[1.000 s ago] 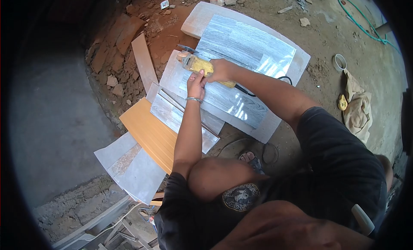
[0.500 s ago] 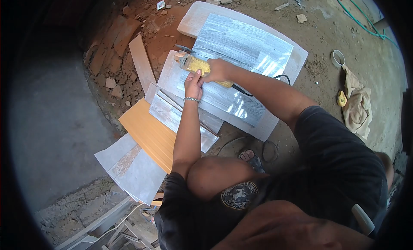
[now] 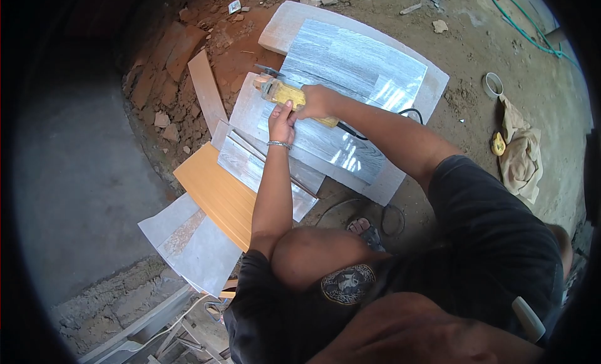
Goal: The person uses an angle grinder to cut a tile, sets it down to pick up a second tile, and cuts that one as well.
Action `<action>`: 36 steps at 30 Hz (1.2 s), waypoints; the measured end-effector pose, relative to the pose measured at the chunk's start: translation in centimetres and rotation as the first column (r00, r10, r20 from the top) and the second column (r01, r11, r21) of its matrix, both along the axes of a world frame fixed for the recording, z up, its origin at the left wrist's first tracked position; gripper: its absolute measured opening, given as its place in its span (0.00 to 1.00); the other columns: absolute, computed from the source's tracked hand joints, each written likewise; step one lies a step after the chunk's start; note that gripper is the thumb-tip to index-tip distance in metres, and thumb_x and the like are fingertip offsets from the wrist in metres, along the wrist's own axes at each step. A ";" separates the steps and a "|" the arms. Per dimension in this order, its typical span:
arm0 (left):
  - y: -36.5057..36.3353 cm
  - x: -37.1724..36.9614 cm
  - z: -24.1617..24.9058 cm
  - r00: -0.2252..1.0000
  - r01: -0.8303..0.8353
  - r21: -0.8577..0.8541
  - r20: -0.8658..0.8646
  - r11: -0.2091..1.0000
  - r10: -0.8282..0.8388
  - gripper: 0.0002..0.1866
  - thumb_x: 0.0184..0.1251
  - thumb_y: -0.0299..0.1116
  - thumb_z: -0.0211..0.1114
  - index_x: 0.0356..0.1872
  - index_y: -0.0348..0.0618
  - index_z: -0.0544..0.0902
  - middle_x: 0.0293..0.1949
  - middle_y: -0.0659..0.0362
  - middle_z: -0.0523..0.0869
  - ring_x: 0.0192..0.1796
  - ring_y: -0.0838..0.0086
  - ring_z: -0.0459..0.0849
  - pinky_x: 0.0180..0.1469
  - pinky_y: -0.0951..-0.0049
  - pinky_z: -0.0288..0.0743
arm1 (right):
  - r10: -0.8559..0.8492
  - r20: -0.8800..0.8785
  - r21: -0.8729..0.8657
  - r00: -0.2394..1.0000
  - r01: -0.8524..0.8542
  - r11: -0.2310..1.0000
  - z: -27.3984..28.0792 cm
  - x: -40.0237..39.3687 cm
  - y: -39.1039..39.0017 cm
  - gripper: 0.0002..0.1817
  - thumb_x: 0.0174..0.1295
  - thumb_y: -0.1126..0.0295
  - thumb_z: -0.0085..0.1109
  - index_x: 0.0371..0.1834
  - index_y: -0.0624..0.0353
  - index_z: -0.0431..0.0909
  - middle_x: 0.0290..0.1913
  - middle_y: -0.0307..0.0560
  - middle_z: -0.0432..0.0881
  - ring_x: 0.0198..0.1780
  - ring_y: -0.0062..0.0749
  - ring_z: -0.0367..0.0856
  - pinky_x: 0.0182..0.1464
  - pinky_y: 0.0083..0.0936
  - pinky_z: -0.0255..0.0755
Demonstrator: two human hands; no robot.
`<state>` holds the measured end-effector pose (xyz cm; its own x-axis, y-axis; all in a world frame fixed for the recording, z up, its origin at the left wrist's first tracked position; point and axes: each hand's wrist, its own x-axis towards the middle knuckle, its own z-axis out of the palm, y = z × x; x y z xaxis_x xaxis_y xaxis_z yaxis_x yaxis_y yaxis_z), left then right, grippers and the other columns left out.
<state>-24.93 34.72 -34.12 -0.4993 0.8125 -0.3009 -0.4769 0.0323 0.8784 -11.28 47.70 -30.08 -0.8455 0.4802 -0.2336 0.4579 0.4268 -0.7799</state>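
Observation:
A yellow angle grinder (image 3: 288,97) is held over grey wood-patterned tiles, its disc at the upper left. My right hand (image 3: 317,103) wraps round the grinder's body from the right. From below, my left hand (image 3: 282,123) grips the same tool, its thumb on the yellow housing. One glossy grey tile (image 3: 350,57) lies behind the hands on a pale slab (image 3: 432,88). Another grey tile (image 3: 332,142) lies under the grinder and my right forearm. Whether the disc touches a tile cannot be made out.
An orange-brown panel (image 3: 216,192) and pale sheets (image 3: 203,254) lie at lower left. Broken earth and a narrow board (image 3: 206,88) are at upper left. On the right are a beige cloth (image 3: 521,160), a round ring-like object (image 3: 493,85) and a green hose (image 3: 523,31).

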 end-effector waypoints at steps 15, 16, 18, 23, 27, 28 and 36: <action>0.2 0.2 0.3 0.999 -0.032 0.003 0.016 0.999 0.032 0.08 0.72 0.34 0.71 0.39 0.43 0.81 0.38 0.61 0.86 0.38 0.75 0.86 0.45 0.72 0.84 | -0.001 0.032 -0.011 0.999 0.002 1.000 -0.1 -0.4 0.1 0.54 0.37 0.32 0.75 0.53 0.77 0.80 0.49 0.74 0.85 0.52 0.58 0.87 0.55 0.40 0.80; 0.2 0.2 0.3 0.999 -0.036 -0.003 0.011 0.999 0.036 0.08 0.72 0.34 0.71 0.39 0.43 0.81 0.38 0.61 0.86 0.39 0.75 0.86 0.46 0.72 0.84 | -0.006 0.024 -0.003 1.000 0.006 1.000 -0.3 -0.5 0.1 0.54 0.38 0.33 0.75 0.53 0.77 0.80 0.49 0.73 0.85 0.52 0.58 0.87 0.55 0.40 0.80; 0.2 0.0 0.1 1.000 -0.023 0.016 0.017 1.000 0.023 0.08 0.72 0.34 0.71 0.40 0.42 0.81 0.39 0.60 0.87 0.40 0.74 0.86 0.46 0.72 0.84 | -0.012 0.019 0.005 1.000 0.012 1.000 -0.4 -0.5 0.1 0.54 0.38 0.33 0.75 0.53 0.77 0.80 0.49 0.73 0.85 0.52 0.58 0.87 0.55 0.40 0.80; 0.1 0.1 0.2 1.000 -0.018 0.017 0.017 1.000 0.017 0.10 0.72 0.34 0.71 0.46 0.40 0.82 0.43 0.58 0.88 0.43 0.73 0.87 0.48 0.72 0.84 | 0.000 0.026 0.014 1.000 -0.001 1.000 -0.4 -0.5 0.1 0.51 0.41 0.35 0.74 0.54 0.76 0.79 0.49 0.73 0.85 0.52 0.59 0.86 0.54 0.41 0.79; 0.0 0.2 0.2 1.000 -0.012 0.012 0.012 1.000 0.012 0.12 0.73 0.35 0.70 0.48 0.38 0.83 0.44 0.58 0.89 0.44 0.73 0.88 0.48 0.73 0.84 | 0.004 0.031 -0.009 1.000 -0.004 1.000 0.2 -0.1 0.0 0.47 0.42 0.41 0.74 0.54 0.75 0.80 0.50 0.72 0.86 0.53 0.57 0.87 0.54 0.41 0.80; 0.0 0.2 0.2 1.000 -0.009 0.010 0.001 1.000 0.009 0.12 0.73 0.35 0.70 0.49 0.37 0.83 0.44 0.58 0.89 0.43 0.74 0.88 0.48 0.74 0.83 | 0.001 0.032 -0.006 0.999 -0.001 1.000 0.2 -0.1 0.0 0.47 0.42 0.41 0.74 0.54 0.75 0.80 0.50 0.72 0.86 0.53 0.57 0.87 0.54 0.41 0.80; -2.5 -1.5 -0.2 0.923 0.041 -0.324 -0.350 0.945 -0.160 0.19 0.71 0.39 0.72 0.52 0.34 0.83 0.47 0.55 0.89 0.46 0.71 0.87 0.49 0.71 0.83 | -0.004 0.026 0.009 1.000 0.004 1.000 0.5 0.3 -0.2 0.44 0.43 0.43 0.73 0.53 0.75 0.80 0.51 0.72 0.85 0.53 0.57 0.86 0.55 0.41 0.79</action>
<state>-26.40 32.23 -34.36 -0.5428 0.7620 -0.3532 -0.1025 0.3573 0.9283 -10.94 47.52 -29.56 -0.8372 0.4857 -0.2514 0.4800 0.4322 -0.7635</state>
